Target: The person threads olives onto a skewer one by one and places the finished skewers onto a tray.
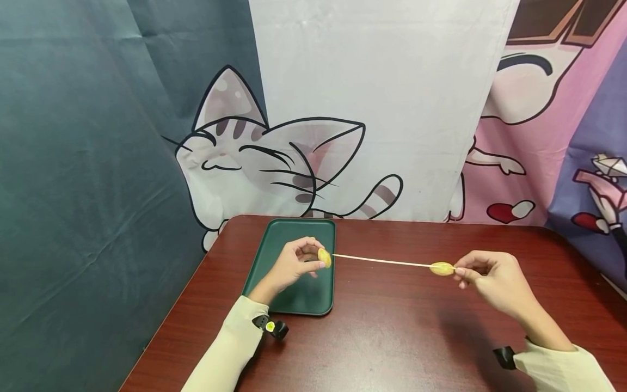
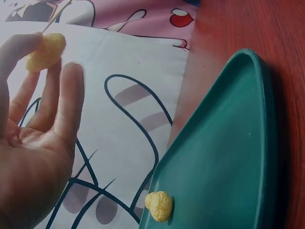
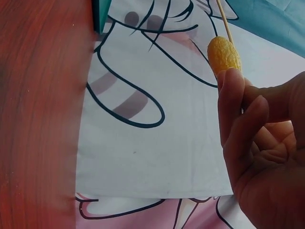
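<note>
Between thumb and fingers, my left hand [image 1: 296, 263] pinches a yellow puffed piece [image 1: 324, 258] above the green tray [image 1: 301, 306]. The thin wooden skewer [image 1: 382, 261] runs from my right hand [image 1: 495, 280] toward that piece. Its tip is right beside the piece; I cannot tell whether they touch. My right thumb and fingers grip the skewer's other end. Close to those fingers a second yellow puffed piece [image 3: 224, 53] is threaded on the skewer. In the left wrist view, another yellow puffed piece [image 2: 160, 206] lies on the tray, hidden behind my left hand in the head view.
A dark red wooden table [image 1: 392, 343] carries the tray on its left side. Behind the table hangs a cloth backdrop [image 1: 392, 71] with a cartoon cat print. Dark wrist cameras [image 1: 279, 329] are strapped at both cuffs.
</note>
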